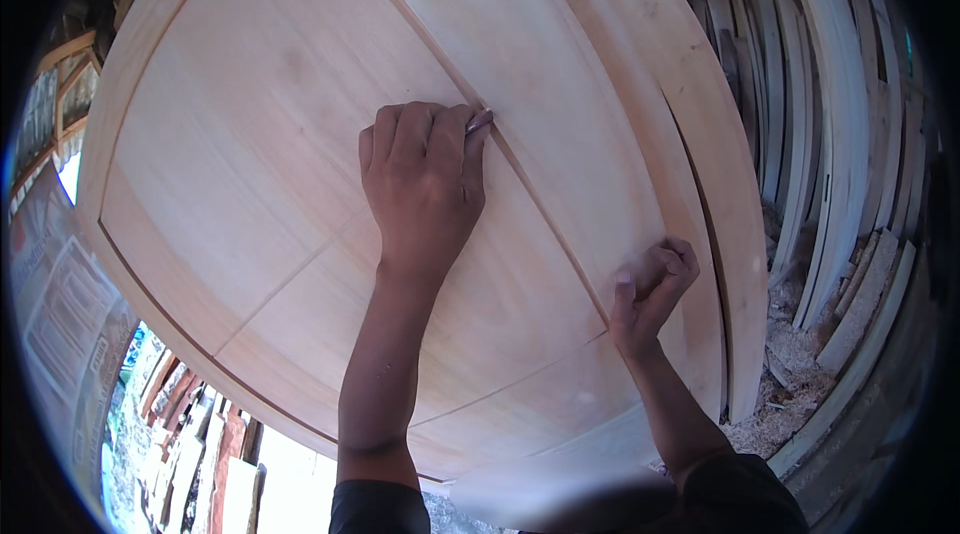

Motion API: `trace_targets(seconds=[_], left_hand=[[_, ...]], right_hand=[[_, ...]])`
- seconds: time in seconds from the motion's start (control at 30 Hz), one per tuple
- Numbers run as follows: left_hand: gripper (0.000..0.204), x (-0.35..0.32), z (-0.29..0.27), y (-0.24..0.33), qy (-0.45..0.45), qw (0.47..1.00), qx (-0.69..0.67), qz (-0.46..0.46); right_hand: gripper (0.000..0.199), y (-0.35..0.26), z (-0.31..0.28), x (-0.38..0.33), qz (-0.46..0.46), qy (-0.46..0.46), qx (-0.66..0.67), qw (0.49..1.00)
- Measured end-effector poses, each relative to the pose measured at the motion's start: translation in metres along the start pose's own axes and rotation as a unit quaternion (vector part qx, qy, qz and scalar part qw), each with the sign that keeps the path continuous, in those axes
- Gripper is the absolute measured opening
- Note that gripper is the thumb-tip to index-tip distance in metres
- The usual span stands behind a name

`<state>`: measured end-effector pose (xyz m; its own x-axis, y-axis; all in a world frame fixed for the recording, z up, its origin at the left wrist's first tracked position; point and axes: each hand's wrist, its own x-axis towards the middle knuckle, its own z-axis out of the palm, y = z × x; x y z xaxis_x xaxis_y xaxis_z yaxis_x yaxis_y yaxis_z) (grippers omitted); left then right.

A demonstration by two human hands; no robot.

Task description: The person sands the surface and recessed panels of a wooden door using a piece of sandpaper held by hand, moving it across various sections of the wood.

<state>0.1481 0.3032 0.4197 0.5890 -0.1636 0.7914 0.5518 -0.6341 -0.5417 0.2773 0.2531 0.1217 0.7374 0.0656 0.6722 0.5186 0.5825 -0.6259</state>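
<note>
Head view: a large pale wooden panel, framed like a door with a raised border, fills most of the frame from upper left to lower right. A thin groove runs diagonally from the top centre down toward the lower right, and fainter seams cross the panel's lower half. The left hand lies knuckles-up on the panel at frame centre, fingers curled narrow, and pinches a small slim object against the groove; it is too small to say whether it is a pencil, a nail or a tool tip. The right hand sits right of centre, closed in a loose fist with the thumb up, resting on the panel just beside the lower stretch of the same groove; whether it holds anything I cannot tell. As a judgement, the work along the groove looks to be midway: the left hand is at about the line's middle, the stretch above it toward the top and the stretch below it toward the right hand look alike, so no finished part stands out. The wood is bare, with no paint or varnish. At the right edge, stacked boards lean upright, with sawdust on the ground below them.
</note>
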Motion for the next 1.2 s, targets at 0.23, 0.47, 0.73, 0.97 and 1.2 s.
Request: trace_targets(seconds=[0.23,0.47,0.73,0.97,1.2], left_hand=[[0.016,-0.012,-0.004,-0.017,0.022,1.0,-0.013,-0.004],[0.018,-0.024,-0.013,-0.025,0.024,0.999,0.021,-0.005],[0.015,-0.02,-0.004,-0.025,0.047,0.999,0.019,-0.003],[0.017,-0.007,0.006,-0.011,0.038,0.999,0.015,-0.008],[0.012,-0.034,-0.012,-0.03,0.037,0.997,0.049,-0.052]], right_hand=[[0.06,0.003,0.007,0.001,0.034,-0.014,0.047,0.998],[0.06,0.011,0.006,0.001,0.036,0.002,0.038,0.999],[0.058,-0.001,0.01,0.004,0.038,0.005,0.042,0.998],[0.057,0.0,0.011,-0.001,0.037,-0.005,0.029,0.999],[0.056,0.002,0.014,0.002,0.02,-0.001,0.018,1.0]])
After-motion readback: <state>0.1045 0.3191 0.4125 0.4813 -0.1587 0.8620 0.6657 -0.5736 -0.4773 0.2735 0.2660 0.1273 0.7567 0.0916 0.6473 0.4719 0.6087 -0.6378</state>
